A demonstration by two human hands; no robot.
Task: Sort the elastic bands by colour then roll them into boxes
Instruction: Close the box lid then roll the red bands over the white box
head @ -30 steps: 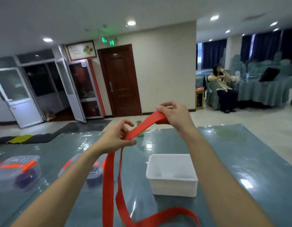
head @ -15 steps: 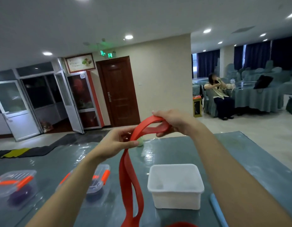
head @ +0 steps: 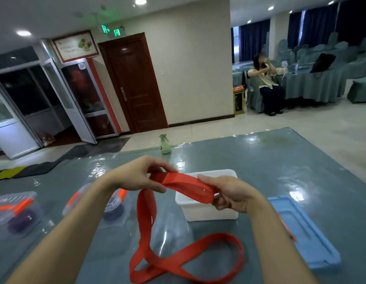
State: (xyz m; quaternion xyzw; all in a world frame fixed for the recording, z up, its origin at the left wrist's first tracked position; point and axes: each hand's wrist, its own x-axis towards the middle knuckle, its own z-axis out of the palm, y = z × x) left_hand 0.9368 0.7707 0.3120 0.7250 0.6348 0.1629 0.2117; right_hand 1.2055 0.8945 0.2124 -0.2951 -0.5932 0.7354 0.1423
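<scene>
Teal-covered table (head: 290,160), its near edge cut off. Red elastic band (head: 184,182): a folded end is held between both hands, and the rest trails down into loops on the table. Blue lid (head: 307,232), newly in view. White box (head: 210,212), its rim partly hidden. Clear lidded boxes (head: 14,210) with dark, blurred contents. Left hand (head: 135,177) pinches the band and the right hand (head: 235,194) curls round the fold, both lower than half a second ago.

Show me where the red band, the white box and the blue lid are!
red band (head: 184,183): head view, on its raised upper stretch.
white box (head: 198,212): head view, on its front wall.
blue lid (head: 313,238): head view, on its flat top face.
</scene>
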